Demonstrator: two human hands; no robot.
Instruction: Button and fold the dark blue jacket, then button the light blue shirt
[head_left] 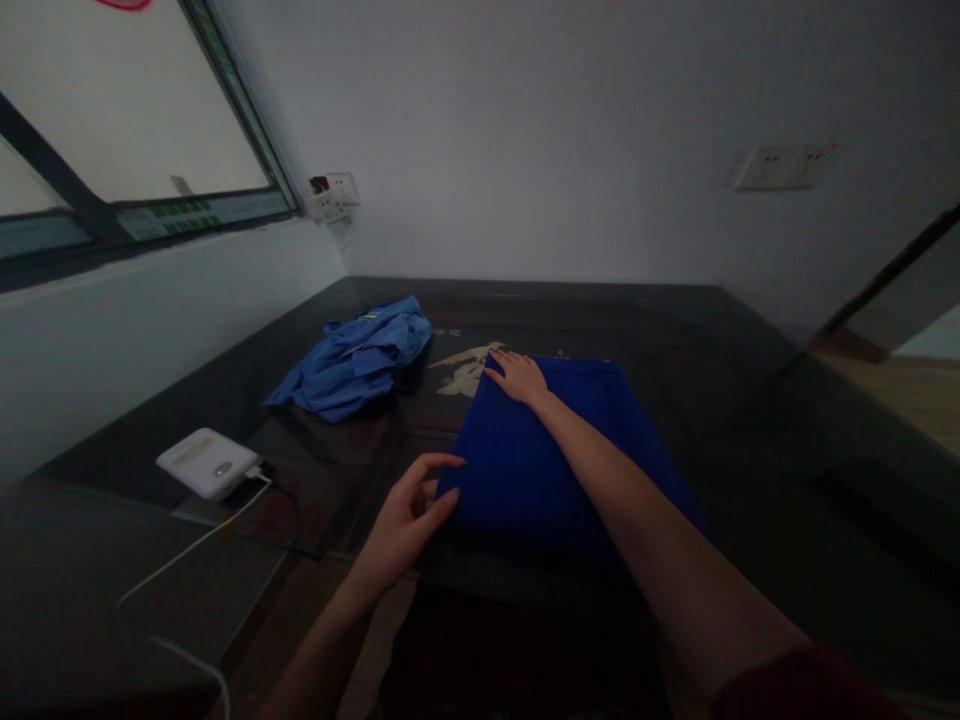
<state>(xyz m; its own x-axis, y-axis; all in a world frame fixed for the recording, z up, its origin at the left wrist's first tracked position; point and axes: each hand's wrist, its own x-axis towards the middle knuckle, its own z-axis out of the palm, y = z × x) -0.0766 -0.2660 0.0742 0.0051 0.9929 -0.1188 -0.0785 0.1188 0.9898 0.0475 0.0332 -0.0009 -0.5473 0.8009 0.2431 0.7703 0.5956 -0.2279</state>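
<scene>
A folded dark blue cloth (pixel 525 460) lies on the dark table (pixel 712 340) in front of me. My right hand (pixel 517 378) rests flat on its far left corner, fingers stretched out. My left hand (pixel 411 520) pinches the near left corner of the cloth between thumb and fingers. A crumpled lighter blue garment (pixel 352 365) lies further back to the left, apart from both hands.
A white power bank (pixel 206 462) with a white cable (pixel 187 545) sits at the table's left. Wall sockets (pixel 334 195) are in the corner and another socket plate (pixel 784 165) on the back wall. A window (pixel 112 130) is at the left.
</scene>
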